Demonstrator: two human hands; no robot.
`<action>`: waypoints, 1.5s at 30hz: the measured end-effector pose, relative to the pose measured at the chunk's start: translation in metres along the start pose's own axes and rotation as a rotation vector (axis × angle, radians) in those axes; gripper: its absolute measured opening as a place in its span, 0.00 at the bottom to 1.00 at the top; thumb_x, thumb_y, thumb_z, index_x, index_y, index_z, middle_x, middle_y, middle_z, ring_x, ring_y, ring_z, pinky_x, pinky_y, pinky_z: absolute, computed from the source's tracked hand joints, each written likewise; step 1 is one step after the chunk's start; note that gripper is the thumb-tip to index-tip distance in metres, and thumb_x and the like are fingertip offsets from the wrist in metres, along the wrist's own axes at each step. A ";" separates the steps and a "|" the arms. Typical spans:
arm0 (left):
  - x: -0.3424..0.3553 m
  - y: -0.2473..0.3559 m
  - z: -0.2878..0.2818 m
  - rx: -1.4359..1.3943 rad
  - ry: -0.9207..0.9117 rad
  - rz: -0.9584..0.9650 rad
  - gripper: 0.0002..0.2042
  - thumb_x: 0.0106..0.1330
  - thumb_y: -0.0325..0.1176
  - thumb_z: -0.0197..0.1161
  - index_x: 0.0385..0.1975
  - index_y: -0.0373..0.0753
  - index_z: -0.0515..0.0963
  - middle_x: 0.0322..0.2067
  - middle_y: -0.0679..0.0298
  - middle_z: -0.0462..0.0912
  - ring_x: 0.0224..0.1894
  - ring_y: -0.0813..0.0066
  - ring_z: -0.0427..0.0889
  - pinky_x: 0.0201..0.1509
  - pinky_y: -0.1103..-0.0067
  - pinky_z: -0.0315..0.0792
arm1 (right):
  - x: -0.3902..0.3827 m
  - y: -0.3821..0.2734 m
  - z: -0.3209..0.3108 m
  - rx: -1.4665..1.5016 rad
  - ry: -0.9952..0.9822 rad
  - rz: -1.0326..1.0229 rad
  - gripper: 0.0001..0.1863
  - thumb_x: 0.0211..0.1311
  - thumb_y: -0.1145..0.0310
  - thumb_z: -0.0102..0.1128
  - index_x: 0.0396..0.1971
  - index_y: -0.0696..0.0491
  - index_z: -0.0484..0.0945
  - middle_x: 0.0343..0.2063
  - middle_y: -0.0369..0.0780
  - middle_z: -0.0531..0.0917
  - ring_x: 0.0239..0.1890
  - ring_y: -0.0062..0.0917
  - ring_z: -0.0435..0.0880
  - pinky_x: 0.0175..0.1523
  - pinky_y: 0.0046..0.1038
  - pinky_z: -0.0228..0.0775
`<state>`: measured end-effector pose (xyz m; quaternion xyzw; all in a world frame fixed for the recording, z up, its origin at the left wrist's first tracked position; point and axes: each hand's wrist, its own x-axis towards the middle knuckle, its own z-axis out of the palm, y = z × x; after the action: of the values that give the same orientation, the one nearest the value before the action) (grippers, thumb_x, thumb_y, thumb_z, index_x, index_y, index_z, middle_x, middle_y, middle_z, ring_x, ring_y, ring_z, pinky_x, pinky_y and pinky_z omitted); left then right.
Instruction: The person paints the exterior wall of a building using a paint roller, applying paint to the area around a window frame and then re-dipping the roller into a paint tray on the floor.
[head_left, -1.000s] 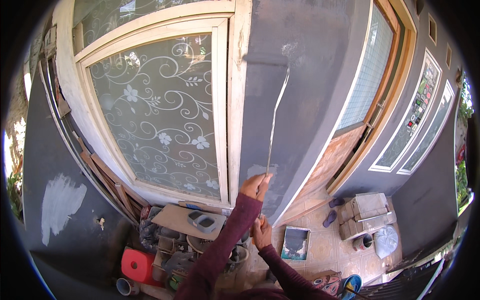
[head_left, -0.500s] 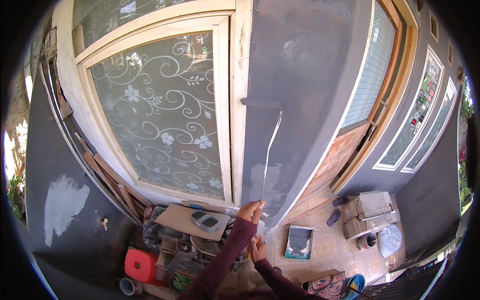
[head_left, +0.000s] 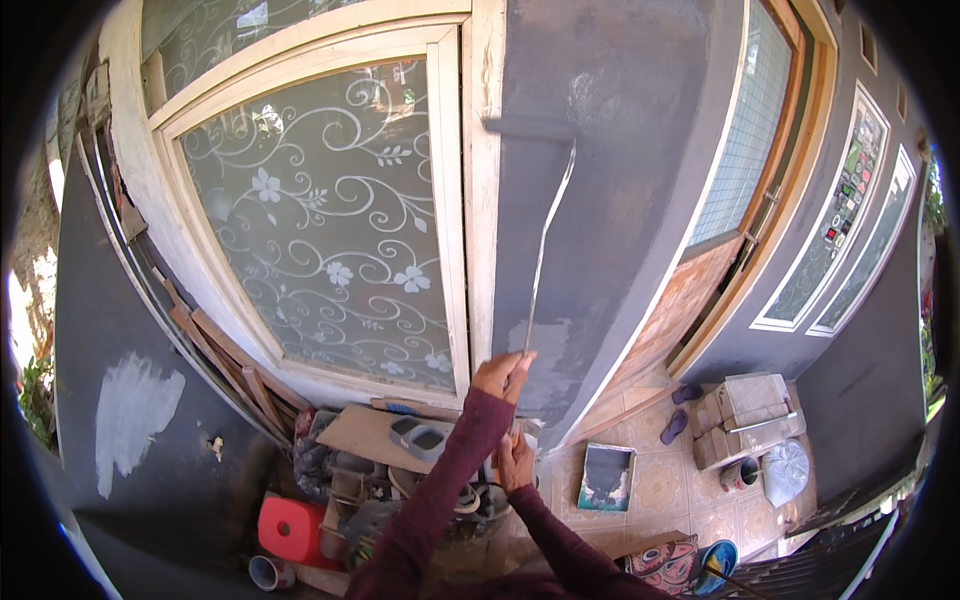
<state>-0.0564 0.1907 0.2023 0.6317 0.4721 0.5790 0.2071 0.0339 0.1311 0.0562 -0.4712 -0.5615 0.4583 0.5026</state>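
My left hand (head_left: 500,378) is closed around the handle of a paint roller (head_left: 544,240), above my right hand (head_left: 516,460), which grips the same handle lower down. The thin pale rod runs up to a dark roller head that lies against the grey wall strip (head_left: 610,170), its left end reaching the cream window frame (head_left: 485,200). A lighter, patchy area shows low on the wall near my hands. On the tiled floor to the right sits a paint tray (head_left: 607,478) with dark grey paint in it.
A patterned window (head_left: 320,210) stands left, a wooden door (head_left: 640,350) right. Below lie a cardboard sheet (head_left: 365,436), a red stool (head_left: 292,530) and clutter. Sandals (head_left: 675,427), stacked blocks (head_left: 745,410), a paint can (head_left: 740,474) and a blue bucket (head_left: 718,562) are at right.
The roller head has moved up the wall. Both my hands have risen with the handle, still gripping it.
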 end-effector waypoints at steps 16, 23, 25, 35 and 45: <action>-0.026 -0.013 -0.007 0.037 0.018 0.082 0.10 0.68 0.30 0.56 0.45 0.36 0.81 0.25 0.54 0.79 0.24 0.64 0.77 0.31 0.73 0.71 | -0.027 0.012 0.015 0.216 -0.039 0.060 0.17 0.70 0.56 0.49 0.29 0.55 0.68 0.15 0.33 0.72 0.18 0.16 0.72 0.24 0.23 0.64; 0.073 0.087 -0.029 0.007 0.018 0.107 0.13 0.71 0.35 0.55 0.45 0.34 0.80 0.30 0.54 0.82 0.27 0.67 0.79 0.33 0.75 0.72 | 0.025 -0.130 0.003 0.234 -0.012 -0.061 0.13 0.68 0.61 0.51 0.35 0.57 0.72 0.11 0.32 0.71 0.12 0.14 0.70 0.18 0.20 0.61; 0.093 0.109 -0.032 -0.002 0.029 0.119 0.13 0.71 0.36 0.54 0.45 0.34 0.81 0.29 0.55 0.82 0.26 0.70 0.78 0.32 0.76 0.71 | 0.036 -0.153 0.002 0.282 0.006 -0.112 0.13 0.69 0.61 0.51 0.35 0.57 0.72 0.12 0.31 0.71 0.13 0.14 0.70 0.18 0.19 0.61; 0.165 0.186 -0.054 -0.003 0.069 0.155 0.14 0.71 0.39 0.54 0.43 0.37 0.83 0.19 0.71 0.73 0.23 0.86 0.69 0.27 0.83 0.66 | 0.067 -0.263 -0.011 0.289 -0.005 -0.191 0.18 0.69 0.54 0.53 0.34 0.57 0.74 0.12 0.32 0.71 0.11 0.12 0.69 0.16 0.18 0.60; 0.201 0.212 -0.068 0.036 0.090 0.252 0.15 0.71 0.40 0.54 0.42 0.36 0.83 0.19 0.72 0.72 0.23 0.86 0.69 0.28 0.83 0.66 | 0.080 -0.313 -0.014 0.290 -0.080 -0.259 0.20 0.72 0.54 0.48 0.27 0.56 0.68 0.13 0.34 0.71 0.10 0.15 0.69 0.14 0.20 0.60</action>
<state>-0.0667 0.2403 0.4983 0.6630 0.4082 0.6195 0.0998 0.0222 0.1685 0.3776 -0.2993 -0.5651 0.4841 0.5973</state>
